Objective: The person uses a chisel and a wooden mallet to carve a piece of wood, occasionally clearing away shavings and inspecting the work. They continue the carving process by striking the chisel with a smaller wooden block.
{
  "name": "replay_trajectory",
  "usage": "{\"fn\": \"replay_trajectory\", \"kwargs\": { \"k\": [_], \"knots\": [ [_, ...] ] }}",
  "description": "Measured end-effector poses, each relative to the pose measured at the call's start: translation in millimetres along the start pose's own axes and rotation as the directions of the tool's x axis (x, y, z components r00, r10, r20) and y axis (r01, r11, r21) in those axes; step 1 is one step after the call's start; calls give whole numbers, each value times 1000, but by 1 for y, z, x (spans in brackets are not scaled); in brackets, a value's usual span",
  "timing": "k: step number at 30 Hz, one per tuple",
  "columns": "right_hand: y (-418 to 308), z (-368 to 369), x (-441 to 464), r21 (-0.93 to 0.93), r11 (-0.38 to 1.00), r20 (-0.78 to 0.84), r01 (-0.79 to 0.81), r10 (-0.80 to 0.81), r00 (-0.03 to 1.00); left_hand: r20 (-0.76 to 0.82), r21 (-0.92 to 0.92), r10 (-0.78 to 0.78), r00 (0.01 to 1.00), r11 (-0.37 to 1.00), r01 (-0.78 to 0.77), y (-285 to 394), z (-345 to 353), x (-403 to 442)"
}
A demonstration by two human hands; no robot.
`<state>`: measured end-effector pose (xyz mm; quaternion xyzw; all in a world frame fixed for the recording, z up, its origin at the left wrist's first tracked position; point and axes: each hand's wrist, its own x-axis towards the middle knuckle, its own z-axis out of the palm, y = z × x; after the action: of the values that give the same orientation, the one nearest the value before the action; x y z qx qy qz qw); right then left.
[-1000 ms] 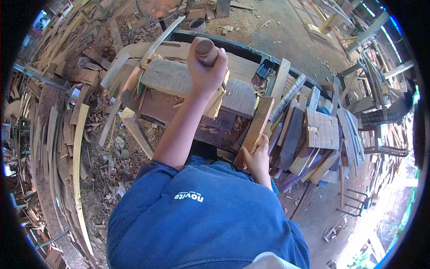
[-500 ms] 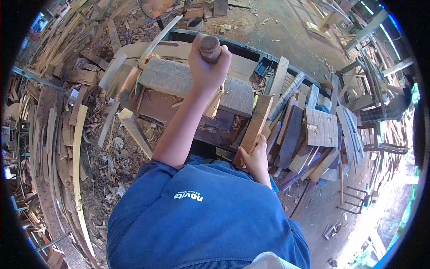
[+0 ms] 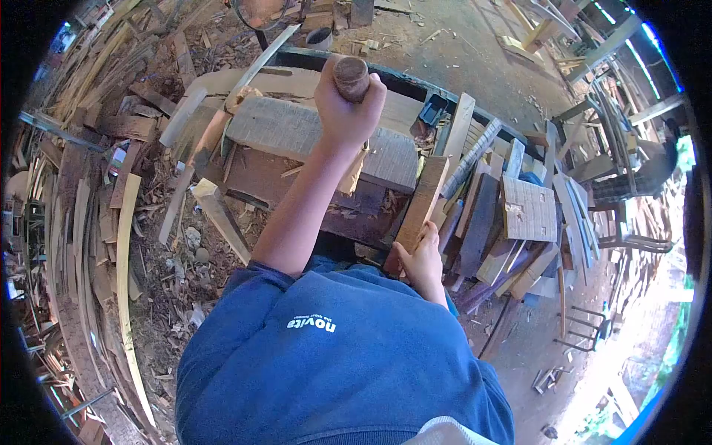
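Observation:
My left hand (image 3: 348, 111) is closed round a thick wooden handle (image 3: 351, 79), whose round end faces up. The tool's lower part is hidden behind my hand and forearm. Beneath them a pale block (image 3: 351, 180) with a rough yellowish face is partly covered, against a thick grey plank (image 3: 274, 127) lying across the bench. My right hand (image 3: 421, 259) grips the near end of a narrow brown board (image 3: 426, 194), thumb on its left side and fingers along its right edge. This board slants up and away, right of the plank's end.
Stacked boards and offcuts (image 3: 482, 222) lean close to my right hand, with a mortised piece (image 3: 529, 210) on top. A dark plastic box (image 3: 433, 110) sits at the bench's far side. Long wood strips (image 3: 126, 274) and chips cover the ground at left. A metal bucket (image 3: 320, 38) stands beyond.
My left hand and the handle have shifted slightly right within the view, and the handle's tilt has changed a little. The surroundings have drifted slightly left. My right hand keeps its hold on the board.

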<state>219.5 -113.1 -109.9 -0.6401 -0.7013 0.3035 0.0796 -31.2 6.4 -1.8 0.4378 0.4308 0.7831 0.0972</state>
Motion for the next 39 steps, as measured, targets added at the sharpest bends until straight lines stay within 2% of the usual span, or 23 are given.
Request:
{"fn": "replay_trajectory", "kwargs": {
  "k": [8,11,13,14,16,17,18,19,20,23,24,25,26,28,29,31,33,34,36,37,38,39],
  "knots": [
    [5,4,1,-15,1000,-13,12,-12,1000,-18,-7,-1,1000,1000,1,-1,3,-1],
    [17,11,6,74,997,-21,-8,10,1000,-48,46,1,999,999,2,-4,6,3],
    [22,10,9,332,943,3,30,-33,999,-71,69,-15,997,997,20,-5,6,6],
    [24,6,10,332,943,3,31,-34,999,-72,66,-41,997,997,46,-5,6,7],
    [18,-7,8,624,739,326,-256,52,944,-72,62,-67,995,996,71,-6,6,9],
    [16,-6,6,624,738,325,-255,52,944,-69,114,-59,996,991,67,-7,6,10],
    [11,-6,2,826,491,299,-278,36,954,-65,165,-52,997,984,63,-7,7,10],
    [6,-8,-2,943,193,268,-269,31,963,-63,164,-54,997,984,64,-6,8,11],
    [1,-15,-3,930,87,350,-356,78,933,-49,203,-21,999,979,30,-5,9,12],
    [6,-32,9,892,-39,450,-450,-16,893,-30,266,67,997,962,-57,-1,18,12],
    [-5,-42,9,917,-59,395,-395,-13,919,-27,294,119,993,950,-106,1,20,12],
    [-16,-53,12,946,115,300,-302,41,953,-24,292,123,992,950,-111,2,22,11],
    [-30,-67,16,972,228,81,-65,-60,995,-10,306,124,992,945,-114,2,24,10],
    [-78,-118,12,921,343,-152,186,-123,981,11,315,121,993,942,-118,5,26,8],
    [-92,-144,12,921,281,-217,270,-205,954,20,337,101,995,936,-102,6,27,7],
    [-138,-190,3,713,434,-471,551,-285,835,40,355,75,996,931,-84,9,30,5],
    [-174,-223,-1,499,462,-560,733,-474,679,77,361,65,995,928,-88,12,32,5],
    [-183,-225,12,500,463,-562,732,-469,681,82,361,63,995,928,-89,12,33,4],
    [-200,-227,33,351,316,-645,881,-601,472,76,398,102,992,909,-124,12,35,4],
    [-205,-229,30,353,319,-648,880,-595,476,82,398,100,992,909,-124,13,37,4],
    [-211,-234,26,26,644,-286,765,-728,623,62,367,106,992,922,-121,12,38,4],
    [-214,-237,25,-405,706,75,581,-608,791,41,335,112,993,935,-119,12,40,3]
  ]
}}
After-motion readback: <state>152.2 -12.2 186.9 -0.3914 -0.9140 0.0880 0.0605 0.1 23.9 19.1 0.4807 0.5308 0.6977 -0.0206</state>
